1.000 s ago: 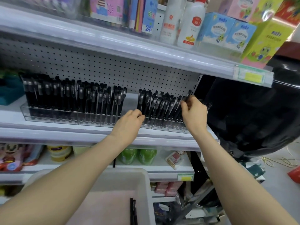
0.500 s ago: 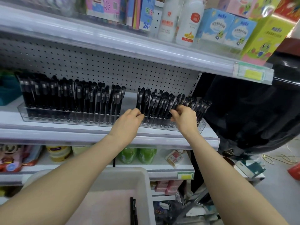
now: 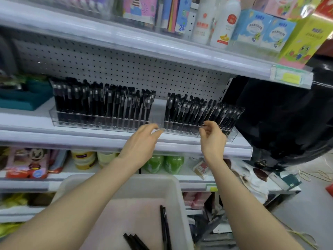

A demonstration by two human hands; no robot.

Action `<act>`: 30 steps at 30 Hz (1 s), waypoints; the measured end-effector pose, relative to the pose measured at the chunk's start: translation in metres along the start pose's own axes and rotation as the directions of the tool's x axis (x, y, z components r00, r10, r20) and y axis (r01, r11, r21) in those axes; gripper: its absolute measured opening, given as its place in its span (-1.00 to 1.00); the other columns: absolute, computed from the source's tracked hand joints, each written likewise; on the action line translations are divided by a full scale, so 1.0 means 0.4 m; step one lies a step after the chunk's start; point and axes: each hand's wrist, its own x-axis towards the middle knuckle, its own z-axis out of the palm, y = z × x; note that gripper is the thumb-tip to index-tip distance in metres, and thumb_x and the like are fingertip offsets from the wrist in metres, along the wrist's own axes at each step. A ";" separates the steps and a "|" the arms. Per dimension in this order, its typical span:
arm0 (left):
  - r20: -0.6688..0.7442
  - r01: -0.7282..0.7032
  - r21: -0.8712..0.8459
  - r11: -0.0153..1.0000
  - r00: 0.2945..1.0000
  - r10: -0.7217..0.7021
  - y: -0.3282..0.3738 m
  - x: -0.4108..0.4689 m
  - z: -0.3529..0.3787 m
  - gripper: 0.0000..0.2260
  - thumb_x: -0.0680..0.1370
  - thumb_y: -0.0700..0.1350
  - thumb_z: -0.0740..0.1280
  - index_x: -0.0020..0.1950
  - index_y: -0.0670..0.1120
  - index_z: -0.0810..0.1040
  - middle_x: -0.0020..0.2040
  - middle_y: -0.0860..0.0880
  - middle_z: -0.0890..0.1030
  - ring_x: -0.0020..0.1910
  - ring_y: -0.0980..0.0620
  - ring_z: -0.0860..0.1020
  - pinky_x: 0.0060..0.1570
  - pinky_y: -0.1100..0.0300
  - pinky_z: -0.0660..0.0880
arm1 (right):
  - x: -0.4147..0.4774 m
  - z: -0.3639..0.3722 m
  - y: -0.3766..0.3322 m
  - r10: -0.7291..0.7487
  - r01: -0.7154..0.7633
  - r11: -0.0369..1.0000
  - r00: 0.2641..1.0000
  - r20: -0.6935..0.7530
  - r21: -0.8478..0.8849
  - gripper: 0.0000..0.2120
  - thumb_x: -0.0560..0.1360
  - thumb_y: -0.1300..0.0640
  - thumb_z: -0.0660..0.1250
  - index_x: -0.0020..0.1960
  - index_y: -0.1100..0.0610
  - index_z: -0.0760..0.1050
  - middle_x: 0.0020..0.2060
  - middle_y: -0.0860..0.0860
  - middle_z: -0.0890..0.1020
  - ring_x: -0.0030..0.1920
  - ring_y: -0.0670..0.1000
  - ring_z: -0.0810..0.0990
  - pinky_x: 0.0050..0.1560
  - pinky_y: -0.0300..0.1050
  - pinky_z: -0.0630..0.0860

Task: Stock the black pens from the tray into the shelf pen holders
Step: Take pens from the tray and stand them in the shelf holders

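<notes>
Right hand [image 3: 212,139] has dropped below the pens [image 3: 198,112], grip unclear; left hand [image 3: 142,141] lies open by holder [image 3: 231,136].

Bright, even store light from above. Glare strips run along the upper shelf edge [image 3: 162,46] and the middle shelf edge [image 3: 90,141], both washed out to pale white-lilac. A shadow band under the upper shelf darkens the top of the pegboard [image 3: 126,69], heaviest far left. Whole frame soft, slight motion smear. The black pens [image 3: 108,105] merge into one dark mass, clip labels unreadable. Black bag [image 3: 288,123] at right is crushed dark with a few small hot highlights. Wide-angle bend: shelves bow and tilt toward the corners, boxes [image 3: 304,38] top right look stretched. Forearms [image 3: 72,213] at the bottom edge are blurred and oversized. Tray [image 3: 144,186] wall is pale, near overexposed.
</notes>
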 end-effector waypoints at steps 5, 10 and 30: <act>-0.025 0.058 -0.052 0.997 0.998 -0.060 -0.069 -0.172 -0.031 -0.66 0.42 -0.30 0.46 0.18 -0.17 0.61 0.15 -0.14 0.58 0.09 -0.21 0.56 0.02 -0.02 0.54 | -0.202 0.070 -0.042 -0.052 0.047 0.997 0.994 0.095 0.060 -0.87 0.55 0.21 0.33 0.07 0.12 0.59 -0.14 -0.03 0.67 -0.11 -0.04 0.61 -0.01 -0.13 0.54; 0.040 0.109 -0.021 0.994 0.993 -0.108 -0.156 -0.345 0.007 -0.56 0.27 -0.31 0.55 0.14 -0.22 0.62 0.08 -0.19 0.62 -0.01 -0.22 0.61 -0.02 -0.03 0.58 | -0.408 0.143 -0.051 -0.034 0.108 0.988 0.855 0.517 -0.114 -0.94 0.47 0.18 0.39 -0.08 0.11 0.64 -0.21 -0.05 0.66 -0.18 -0.05 0.59 -0.14 -0.22 0.45; 0.079 0.075 0.115 0.991 0.993 -0.084 -0.174 -0.412 0.058 -0.36 0.17 -0.28 0.56 0.26 -0.17 0.56 -0.01 -0.11 0.59 0.00 -0.14 0.49 0.23 -0.06 0.44 | -0.547 0.184 -0.064 0.275 0.294 0.874 0.357 0.893 -0.387 -0.68 0.34 0.13 0.54 0.08 0.11 0.63 0.07 0.04 0.65 0.11 0.08 0.59 0.03 -0.19 0.51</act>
